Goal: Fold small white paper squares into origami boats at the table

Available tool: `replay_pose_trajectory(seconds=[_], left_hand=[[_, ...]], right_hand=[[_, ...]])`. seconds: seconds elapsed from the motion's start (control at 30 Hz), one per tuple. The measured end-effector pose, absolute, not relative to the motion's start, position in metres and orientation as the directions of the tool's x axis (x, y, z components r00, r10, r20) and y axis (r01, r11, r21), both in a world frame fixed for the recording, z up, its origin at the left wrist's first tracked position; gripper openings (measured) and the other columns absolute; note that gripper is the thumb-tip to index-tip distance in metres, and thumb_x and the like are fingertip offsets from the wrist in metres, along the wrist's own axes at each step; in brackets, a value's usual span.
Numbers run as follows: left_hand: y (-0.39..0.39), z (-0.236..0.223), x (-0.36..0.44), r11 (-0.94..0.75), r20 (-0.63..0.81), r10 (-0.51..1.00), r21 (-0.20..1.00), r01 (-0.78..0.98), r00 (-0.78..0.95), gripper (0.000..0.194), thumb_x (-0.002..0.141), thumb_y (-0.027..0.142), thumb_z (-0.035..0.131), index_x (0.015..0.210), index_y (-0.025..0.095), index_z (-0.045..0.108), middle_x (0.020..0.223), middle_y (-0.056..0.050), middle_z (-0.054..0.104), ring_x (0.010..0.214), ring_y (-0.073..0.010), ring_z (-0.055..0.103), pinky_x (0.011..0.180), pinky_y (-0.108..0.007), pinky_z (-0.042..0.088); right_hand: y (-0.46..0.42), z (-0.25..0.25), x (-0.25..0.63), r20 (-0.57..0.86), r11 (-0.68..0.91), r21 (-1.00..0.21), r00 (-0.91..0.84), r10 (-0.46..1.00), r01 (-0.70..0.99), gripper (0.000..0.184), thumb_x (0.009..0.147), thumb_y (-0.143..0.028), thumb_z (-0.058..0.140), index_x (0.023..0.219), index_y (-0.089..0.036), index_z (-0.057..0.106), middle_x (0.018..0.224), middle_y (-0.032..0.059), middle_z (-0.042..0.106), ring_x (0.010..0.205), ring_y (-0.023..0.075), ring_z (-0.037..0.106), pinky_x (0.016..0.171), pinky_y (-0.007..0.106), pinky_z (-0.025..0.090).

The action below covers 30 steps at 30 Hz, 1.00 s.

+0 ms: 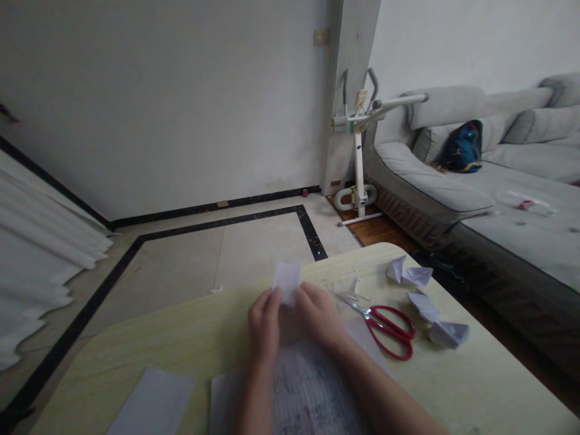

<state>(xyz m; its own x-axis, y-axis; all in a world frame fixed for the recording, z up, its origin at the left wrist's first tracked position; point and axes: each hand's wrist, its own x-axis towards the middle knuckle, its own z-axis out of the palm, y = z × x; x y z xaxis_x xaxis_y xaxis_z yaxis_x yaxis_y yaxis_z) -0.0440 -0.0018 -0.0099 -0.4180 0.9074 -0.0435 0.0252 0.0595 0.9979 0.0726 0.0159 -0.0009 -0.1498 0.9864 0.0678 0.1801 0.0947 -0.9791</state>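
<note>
A small white rectangle of paper point(287, 279) is held up between both hands near the table's far edge. My left hand point(264, 320) pinches its left side, thumb on the near face. At the right side, my right hand point(319, 314) has its fingers closed on the same paper; its fingertips are partly hidden. Beneath my forearms lie written sheets point(308, 386). Just right of my right hand rest red-handled scissors point(389, 326), blades toward thin white paper scraps point(356, 287). Several folded paper pieces point(448, 333) sit along the table's right side.
A blank white sheet point(151, 403) lies at the table's point(217, 326) front left. Beyond the table stand a white exercise machine point(359, 151) and a grey sofa point(430, 181) with a blue backpack point(464, 147). A white curtain point(36, 254) hangs at the left.
</note>
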Motion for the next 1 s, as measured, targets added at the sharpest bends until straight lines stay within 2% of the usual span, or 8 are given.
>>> replay_pose_trajectory(seconds=[0.3, 0.53, 0.77, 1.0], left_hand=[[-0.0017, -0.0104, -0.0450, 0.067, -0.042, 0.918, 0.997, 0.049, -0.395, 0.028, 0.076, 0.042, 0.064, 0.071, 0.015, 0.066, 0.065, -0.001, 0.061, 0.063, -0.0155, 0.054, 0.056, -0.022, 0.042], [-0.0020, -0.0128, -0.0451, 0.057, -0.033, 0.921, 0.997, 0.050, -0.389, 0.026, 0.076, 0.040, 0.064, 0.072, 0.015, 0.066, 0.065, 0.000, 0.061, 0.063, -0.0151, 0.054, 0.056, -0.021, 0.042], [-0.0015, -0.0115, -0.0444, 0.050, -0.036, 0.927, 0.998, 0.029, -0.373, 0.027, 0.075, 0.040, 0.064, 0.069, 0.014, 0.065, 0.063, 0.000, 0.059, 0.063, -0.0152, 0.052, 0.056, -0.022, 0.042], [-0.0025, -0.0118, -0.0431, 0.042, -0.049, 0.935, 0.999, -0.027, -0.351, 0.026, 0.074, 0.039, 0.066, 0.067, 0.014, 0.066, 0.062, 0.000, 0.059, 0.061, -0.0146, 0.052, 0.054, -0.021, 0.041]], right_hand=[[0.0154, 0.0019, 0.0731, 0.059, 0.086, -0.979, -0.150, 0.987, 0.182, 0.026, 0.082, -0.031, 0.043, 0.059, -0.018, 0.047, 0.057, -0.0023, 0.045, 0.058, 0.0129, 0.043, 0.051, 0.023, 0.032], [0.0150, 0.0015, 0.0738, 0.087, 0.109, -0.988, -0.184, 0.979, 0.113, 0.023, 0.084, -0.027, 0.043, 0.066, -0.017, 0.054, 0.064, -0.0006, 0.053, 0.065, 0.0143, 0.049, 0.057, 0.023, 0.036], [0.0158, -0.0005, 0.0740, 0.021, 0.035, -0.997, -0.177, 0.984, 0.076, 0.027, 0.084, -0.033, 0.042, 0.064, -0.018, 0.051, 0.062, -0.0011, 0.050, 0.063, 0.0141, 0.048, 0.055, 0.022, 0.036], [0.0159, 0.0025, 0.0760, -0.022, -0.013, -0.998, -0.168, 0.986, 0.054, 0.025, 0.079, -0.033, 0.042, 0.060, -0.018, 0.050, 0.057, -0.0020, 0.044, 0.057, 0.0130, 0.044, 0.051, 0.022, 0.033]])
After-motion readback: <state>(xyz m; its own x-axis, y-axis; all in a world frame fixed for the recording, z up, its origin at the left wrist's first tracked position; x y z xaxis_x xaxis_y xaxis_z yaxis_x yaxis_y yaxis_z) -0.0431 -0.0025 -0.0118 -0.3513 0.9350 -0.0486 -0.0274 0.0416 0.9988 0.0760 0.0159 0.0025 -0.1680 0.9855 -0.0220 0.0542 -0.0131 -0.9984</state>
